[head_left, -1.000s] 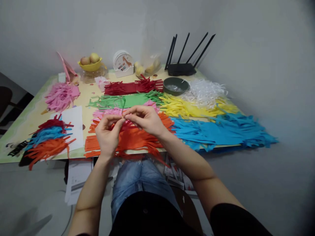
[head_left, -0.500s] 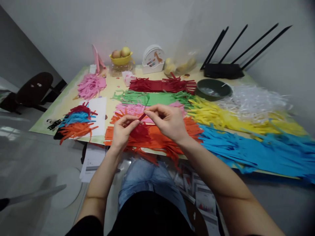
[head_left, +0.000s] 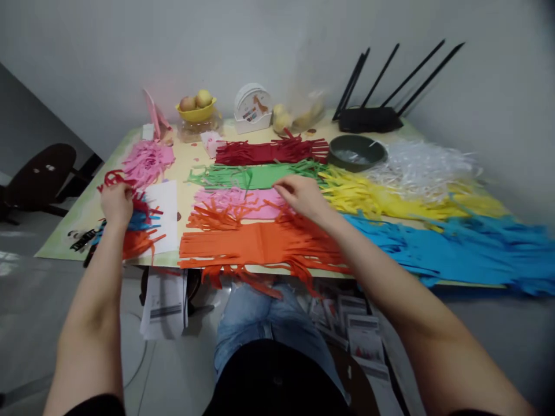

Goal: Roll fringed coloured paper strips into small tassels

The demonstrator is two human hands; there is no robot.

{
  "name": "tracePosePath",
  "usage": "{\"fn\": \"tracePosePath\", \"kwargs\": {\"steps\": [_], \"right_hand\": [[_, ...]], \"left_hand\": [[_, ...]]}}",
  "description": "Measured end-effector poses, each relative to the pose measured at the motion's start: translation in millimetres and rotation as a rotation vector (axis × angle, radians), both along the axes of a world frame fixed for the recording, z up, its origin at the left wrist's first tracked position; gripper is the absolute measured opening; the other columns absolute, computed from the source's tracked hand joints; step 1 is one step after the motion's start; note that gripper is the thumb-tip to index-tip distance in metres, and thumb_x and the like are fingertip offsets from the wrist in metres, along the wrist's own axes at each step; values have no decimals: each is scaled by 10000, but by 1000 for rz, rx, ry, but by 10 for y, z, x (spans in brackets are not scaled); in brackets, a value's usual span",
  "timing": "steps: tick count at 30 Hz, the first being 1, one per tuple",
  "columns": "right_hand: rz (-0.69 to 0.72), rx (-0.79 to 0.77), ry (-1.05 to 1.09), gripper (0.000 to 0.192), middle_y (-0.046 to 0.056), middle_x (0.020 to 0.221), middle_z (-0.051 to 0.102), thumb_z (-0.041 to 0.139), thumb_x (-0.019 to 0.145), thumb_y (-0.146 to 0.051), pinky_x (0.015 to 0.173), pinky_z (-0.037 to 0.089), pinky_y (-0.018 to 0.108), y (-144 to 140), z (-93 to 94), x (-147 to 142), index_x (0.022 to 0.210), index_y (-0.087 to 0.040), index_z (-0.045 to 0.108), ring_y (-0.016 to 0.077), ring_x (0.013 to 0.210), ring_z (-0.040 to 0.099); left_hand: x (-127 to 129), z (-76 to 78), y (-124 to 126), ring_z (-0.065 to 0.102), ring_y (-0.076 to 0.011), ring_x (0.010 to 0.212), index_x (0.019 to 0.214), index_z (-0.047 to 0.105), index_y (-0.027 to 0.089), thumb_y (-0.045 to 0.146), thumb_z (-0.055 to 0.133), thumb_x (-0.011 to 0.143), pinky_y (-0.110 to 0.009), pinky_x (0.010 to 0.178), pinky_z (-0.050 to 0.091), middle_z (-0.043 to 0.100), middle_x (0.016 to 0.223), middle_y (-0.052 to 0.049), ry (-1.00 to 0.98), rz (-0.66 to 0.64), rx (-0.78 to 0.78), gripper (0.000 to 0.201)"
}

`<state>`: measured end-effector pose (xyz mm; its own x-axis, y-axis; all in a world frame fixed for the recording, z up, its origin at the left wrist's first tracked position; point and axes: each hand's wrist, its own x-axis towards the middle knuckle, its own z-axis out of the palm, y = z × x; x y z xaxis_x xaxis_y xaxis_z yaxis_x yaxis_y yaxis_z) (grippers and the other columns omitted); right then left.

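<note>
Left hand, grip closed on a curled red strip, hovers over the small pile at left. Right hand, grip loosely open and empty, rests on pink strips; its sleeve-free forearm could sweep orange strips off the worktop.

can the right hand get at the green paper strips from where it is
Probably yes. The right hand rests on the pink strips, right beside the green paper strips, and nothing stands between them; the left hand is off at the small pile.

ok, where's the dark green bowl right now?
Head view, far right of centre: the dark green bowl sits between the dark red strips and white strips, before the router.
</note>
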<state>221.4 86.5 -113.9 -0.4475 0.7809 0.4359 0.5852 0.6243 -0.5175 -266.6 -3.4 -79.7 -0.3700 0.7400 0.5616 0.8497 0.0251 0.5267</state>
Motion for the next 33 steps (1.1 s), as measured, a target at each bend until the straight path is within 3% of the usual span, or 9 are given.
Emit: {"fn": "tracePosePath", "kwargs": {"steps": [2, 5, 7, 10, 12, 14, 19, 27, 33], "right_hand": [[73, -13, -231, 268, 175, 1023, 737, 494, 926, -177, 869, 465, 338, 92, -102, 34, 1008, -90, 733, 242, 959, 653], [191, -78, -444, 287, 218, 1097, 713, 481, 932, -131, 929, 445, 348, 180, -187, 52, 1066, -36, 717, 252, 1023, 641], [260, -105, -492, 246, 194, 1093, 718, 529, 908, -112, 944, 439, 321, 199, -209, 45, 1041, -54, 727, 230, 1015, 643], [349, -123, -549, 228, 165, 1138, 708, 588, 896, -141, 961, 422, 289, 165, -224, 31, 1074, -89, 721, 211, 1054, 630], [359, -125, -574, 238, 169, 1162, 692, 607, 895, -161, 944, 414, 284, 124, -240, 37, 1100, -95, 707, 217, 1087, 612], [328, -132, -593, 217, 178, 1146, 686, 580, 903, -140, 889, 410, 279, 93, -264, 55, 1074, -90, 705, 220, 1067, 612], [194, -176, -589, 237, 165, 1088, 697, 472, 959, -143, 770, 371, 271, 108, -324, 93, 1026, -83, 691, 210, 953, 632], [117, -218, -536, 150, 103, 1041, 713, 533, 906, -135, 709, 320, 265, 138, -355, 94, 939, -126, 679, 201, 930, 626], [100, -219, -536, 109, 100, 1047, 717, 602, 878, -167, 691, 301, 275, 144, -347, 96, 956, -141, 673, 211, 934, 623]], "left_hand": [[144, -156, 49, 585, -311, 1136, 572, 540, 210, 221, 751, 682, -673, 1165, 171, 583, 647, 0, 14, -57, -64, 238], [670, -286, 233, 445, -344, 1329, 605, 557, 213, 290, 726, 755, -659, 1179, 83, 689, 854, -53, 91, -207, -70, 239], [1210, -342, 388, 479, -339, 1296, 647, 588, 210, 341, 672, 828, -605, 1151, 237, 706, 949, -79, 133, -392, -132, 239], [2119, -490, 547, 659, -249, 945, 723, 639, 211, 350, 714, 795, -415, 905, 520, 711, 837, -54, 157, -676, -327, 173], [2609, -622, 582, 670, -221, 888, 805, 679, 202, 284, 702, 787, -343, 851, 541, 716, 858, -59, 191, -810, -438, 87], [2898, -728, 589, 666, -231, 935, 866, 694, 172, 200, 677, 776, -341, 898, 525, 710, 937, -98, 232, -844, -513, 96], [2935, -751, 694, 640, -263, 1044, 956, 710, 128, 197, 660, 780, -370, 981, 486, 670, 1100, -154, 282, -789, -648, 195], [2845, -686, 932, 677, -216, 800, 857, 772, 148, 284, 590, 793, -288, 760, 506, 754, 844, -74, 237, -739, -808, 236], [2841, -713, 977, 692, -217, 825, 899, 792, 139, 248, 553, 790, -276, 759, 488, 773, 894, -79, 231, -699, -805, 284]]}}
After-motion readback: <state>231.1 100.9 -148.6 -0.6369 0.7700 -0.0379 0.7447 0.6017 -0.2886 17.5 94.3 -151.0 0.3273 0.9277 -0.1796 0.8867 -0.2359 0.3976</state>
